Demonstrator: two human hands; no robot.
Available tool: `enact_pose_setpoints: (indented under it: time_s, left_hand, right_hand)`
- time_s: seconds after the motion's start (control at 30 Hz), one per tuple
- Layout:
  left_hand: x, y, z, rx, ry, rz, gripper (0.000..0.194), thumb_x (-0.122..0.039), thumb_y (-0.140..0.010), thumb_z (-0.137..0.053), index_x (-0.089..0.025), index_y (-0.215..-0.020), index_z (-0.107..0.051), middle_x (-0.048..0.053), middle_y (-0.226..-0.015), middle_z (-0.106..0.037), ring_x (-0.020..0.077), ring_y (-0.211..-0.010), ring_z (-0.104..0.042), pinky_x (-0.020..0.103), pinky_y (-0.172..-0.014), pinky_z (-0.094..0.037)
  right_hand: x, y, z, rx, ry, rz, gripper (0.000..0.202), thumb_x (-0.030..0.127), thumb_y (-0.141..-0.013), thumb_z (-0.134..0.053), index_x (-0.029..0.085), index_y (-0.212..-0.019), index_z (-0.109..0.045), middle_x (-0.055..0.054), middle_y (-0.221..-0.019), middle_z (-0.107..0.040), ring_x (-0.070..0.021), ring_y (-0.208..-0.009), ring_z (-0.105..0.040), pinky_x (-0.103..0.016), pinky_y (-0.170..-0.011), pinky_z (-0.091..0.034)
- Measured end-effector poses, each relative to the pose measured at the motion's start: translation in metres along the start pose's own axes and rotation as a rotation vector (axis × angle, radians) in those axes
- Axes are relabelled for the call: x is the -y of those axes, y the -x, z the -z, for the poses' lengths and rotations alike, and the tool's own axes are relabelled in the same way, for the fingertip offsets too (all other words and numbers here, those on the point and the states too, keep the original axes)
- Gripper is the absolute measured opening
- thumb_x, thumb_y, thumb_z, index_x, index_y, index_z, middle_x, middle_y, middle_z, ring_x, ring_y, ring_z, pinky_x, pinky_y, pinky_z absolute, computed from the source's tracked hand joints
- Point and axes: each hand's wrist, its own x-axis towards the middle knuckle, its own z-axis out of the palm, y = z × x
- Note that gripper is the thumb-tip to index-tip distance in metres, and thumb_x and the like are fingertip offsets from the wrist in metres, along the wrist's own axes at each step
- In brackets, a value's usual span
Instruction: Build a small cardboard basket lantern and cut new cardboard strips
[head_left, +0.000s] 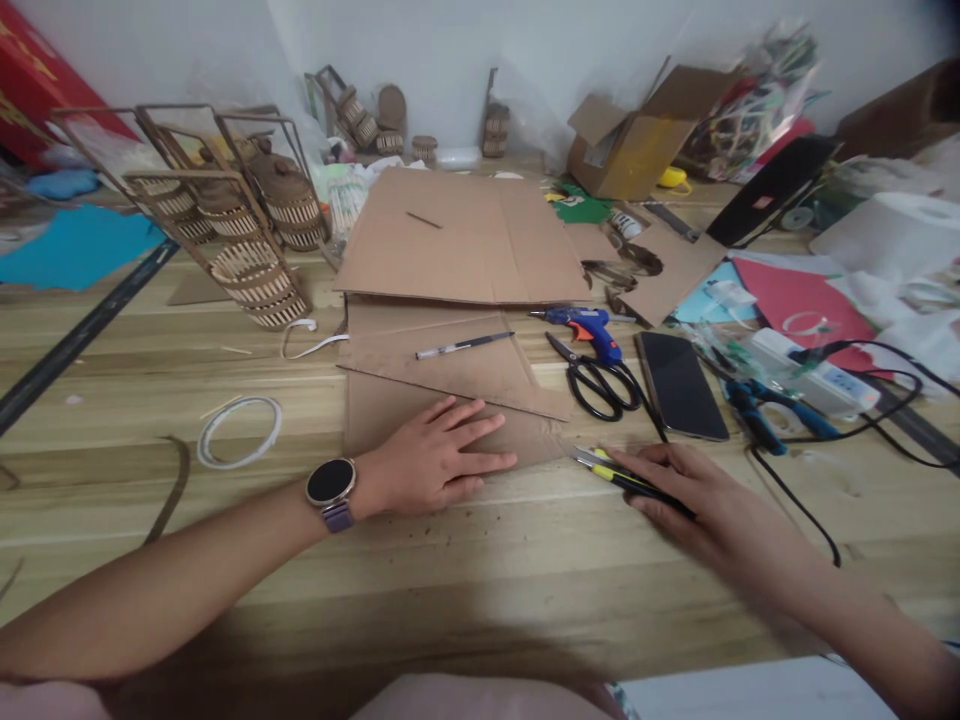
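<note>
My left hand lies flat with spread fingers on a piece of brown cardboard at the middle of the table. In my right hand is a yellow and black utility knife, its blade pointing left at the cardboard's right end. A second cardboard strip lies just beyond my left fingers, with a pen on top. Farther back rests a large cardboard sheet with a thin dark stick on it.
Black scissors, a blue glue gun and a phone lie beyond my right hand. Farther right are pliers and a power strip. Woven baskets stand back left; a white ring lies at left.
</note>
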Motion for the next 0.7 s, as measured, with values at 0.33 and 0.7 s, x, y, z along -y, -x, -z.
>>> enact_pose_setpoints:
  time_s: [0.33, 0.7]
  left_hand:
    - [0.000, 0.000, 0.000, -0.011, -0.012, -0.005, 0.043, -0.042, -0.101, -0.041, -0.039, -0.144, -0.045, 0.003, -0.159, -0.035, 0.0296, -0.149, -0.024, 0.052, -0.119, -0.019]
    - [-0.003, -0.003, 0.001, -0.020, -0.017, 0.020, 0.044, -0.043, -0.102, -0.037, -0.037, -0.145, -0.045, 0.005, -0.159, -0.036, 0.0330, -0.147, -0.027, 0.054, -0.117, -0.023]
  right_hand:
    - [0.011, 0.010, -0.007, -0.053, 0.007, -0.010, 0.044, 0.041, -0.096, -0.046, 0.023, -0.132, -0.062, -0.013, -0.109, -0.066, -0.0274, -0.098, -0.066, -0.041, -0.084, -0.057]
    - [0.024, 0.000, -0.017, -0.120, 0.031, -0.072, 0.047, 0.039, -0.095, -0.046, 0.014, -0.132, -0.063, -0.015, -0.103, -0.065, -0.0273, -0.095, -0.065, -0.041, -0.084, -0.056]
